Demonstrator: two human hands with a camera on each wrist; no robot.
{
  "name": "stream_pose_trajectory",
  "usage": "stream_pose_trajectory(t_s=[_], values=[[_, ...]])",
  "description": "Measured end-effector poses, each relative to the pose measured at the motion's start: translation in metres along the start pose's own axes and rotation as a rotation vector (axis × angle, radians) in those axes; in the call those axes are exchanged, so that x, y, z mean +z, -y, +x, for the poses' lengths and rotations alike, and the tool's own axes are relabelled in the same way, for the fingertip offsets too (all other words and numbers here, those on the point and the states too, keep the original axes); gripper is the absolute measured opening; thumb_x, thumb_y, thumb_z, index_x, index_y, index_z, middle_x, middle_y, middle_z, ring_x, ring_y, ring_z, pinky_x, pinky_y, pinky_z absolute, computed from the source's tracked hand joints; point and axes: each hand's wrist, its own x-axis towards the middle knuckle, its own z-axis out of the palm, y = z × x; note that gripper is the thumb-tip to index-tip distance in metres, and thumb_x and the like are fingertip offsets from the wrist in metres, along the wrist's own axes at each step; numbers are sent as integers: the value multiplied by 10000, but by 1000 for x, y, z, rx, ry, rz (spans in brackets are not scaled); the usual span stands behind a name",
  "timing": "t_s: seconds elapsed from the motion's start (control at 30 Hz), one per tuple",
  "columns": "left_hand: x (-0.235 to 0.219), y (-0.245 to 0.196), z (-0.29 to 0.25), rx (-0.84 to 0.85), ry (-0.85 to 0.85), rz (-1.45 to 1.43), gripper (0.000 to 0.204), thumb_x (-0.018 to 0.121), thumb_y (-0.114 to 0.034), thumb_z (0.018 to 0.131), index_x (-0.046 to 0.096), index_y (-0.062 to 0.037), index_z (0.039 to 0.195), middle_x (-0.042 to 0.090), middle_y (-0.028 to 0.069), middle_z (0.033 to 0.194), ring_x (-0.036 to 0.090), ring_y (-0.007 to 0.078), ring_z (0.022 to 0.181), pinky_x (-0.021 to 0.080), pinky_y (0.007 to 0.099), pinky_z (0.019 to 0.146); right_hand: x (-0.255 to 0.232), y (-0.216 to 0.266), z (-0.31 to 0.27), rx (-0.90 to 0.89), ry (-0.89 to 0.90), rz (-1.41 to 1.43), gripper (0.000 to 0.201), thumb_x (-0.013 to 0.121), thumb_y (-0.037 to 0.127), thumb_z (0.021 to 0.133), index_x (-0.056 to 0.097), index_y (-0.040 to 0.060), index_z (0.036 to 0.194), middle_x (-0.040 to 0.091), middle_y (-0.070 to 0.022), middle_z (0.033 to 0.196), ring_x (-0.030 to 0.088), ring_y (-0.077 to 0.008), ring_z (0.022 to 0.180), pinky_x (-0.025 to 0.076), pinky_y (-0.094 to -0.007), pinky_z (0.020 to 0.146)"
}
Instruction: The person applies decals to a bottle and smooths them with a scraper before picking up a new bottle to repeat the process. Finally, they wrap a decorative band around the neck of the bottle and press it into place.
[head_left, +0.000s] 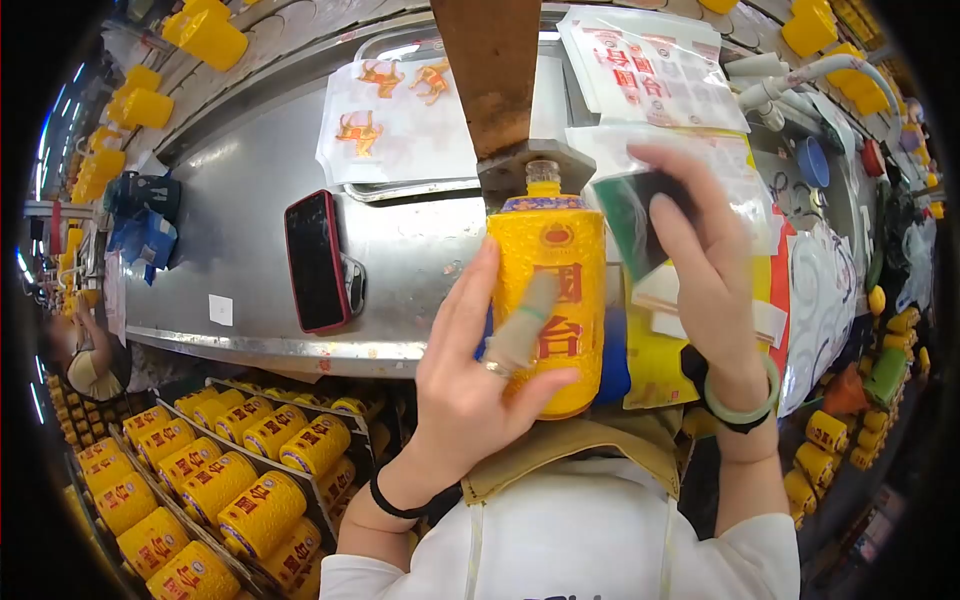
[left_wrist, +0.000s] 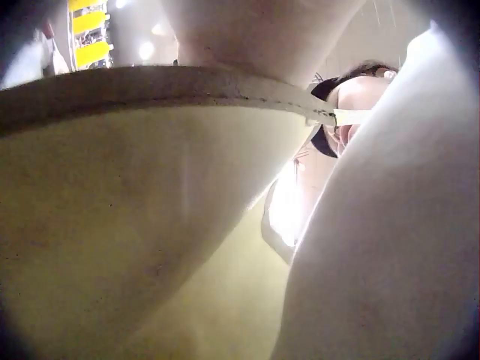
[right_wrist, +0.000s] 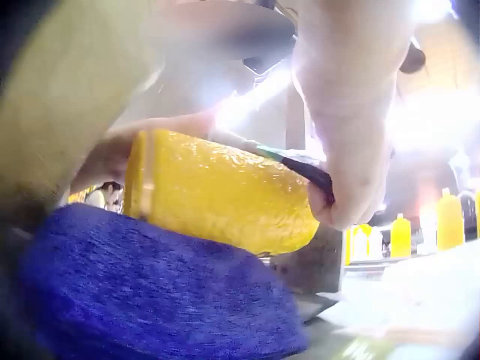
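In the head view a yellow embossed bottle [head_left: 575, 250] with red characters lies with its clear glass neck pointing away from the person. My left hand [head_left: 460, 385] holds it from the left, thumb across the lower front and one finger, in a pale finger cot [head_left: 522, 335], on its face. To the bottle's right, my right hand [head_left: 705, 260] pinches a flat green and black piece [head_left: 632, 215]. In the right wrist view the thin dark piece [right_wrist: 307, 171] lies against the bottle's upper side. A blue fuzzy pad [right_wrist: 165, 289] sits under the bottle. Sleeves and apron fill the left wrist view.
A brown post [head_left: 490, 70] stands by the bottle's neck. Orange animal figures [head_left: 357, 132] lie on a white sheet at the back. A phone [head_left: 316, 262] rests on the metal table [head_left: 250, 170]. Printed sheets [head_left: 650, 75] are at the right; crated yellow bottles [head_left: 262, 513] fill the lower left.
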Motion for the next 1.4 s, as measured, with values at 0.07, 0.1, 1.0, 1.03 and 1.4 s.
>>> stream_pose_trajectory(t_s=[0.07,0.1,1.0,1.03,1.4], values=[[-5,5,-7,-42,-17,-83,580,756,-397,917,697,7,1329,510,315,1508,618,453,1262,529,469,1039,-2,24,6,-133,156,-128,381,565,-22,983,630,32,1354,673,-43,1080,614,-154,955,502,-296,877],[-8,7,-11,-83,-35,-163,546,721,-344,958,679,55,1328,548,305,1485,633,433,1266,526,463,1047,-1,32,9,-268,312,-255,450,597,-59,942,643,52,1376,687,-69,1080,623,-164,937,504,-291,874],[2,-3,-29,-197,-111,-270,874,465,-668,1035,500,79,1488,526,255,1494,571,368,1307,462,447,1087,-8,4,-60,-612,35,-287,380,810,3,816,683,42,1172,729,-56,996,716,-186,848,536,-272,660],[6,-7,-30,-184,-102,-276,874,465,-668,1035,500,79,1488,526,255,1494,571,368,1307,462,447,1087,-8,-4,-53,-535,-159,-218,430,778,-39,880,614,7,1275,727,-93,1028,747,-205,916,552,-278,685],[14,-47,-21,58,162,444,871,974,-345,655,639,-153,1436,337,266,1527,427,472,1322,439,529,1068,-3,-11,-44,-133,-316,199,339,697,-31,954,618,25,1279,676,-25,1084,614,-70,902,506,-235,802]])
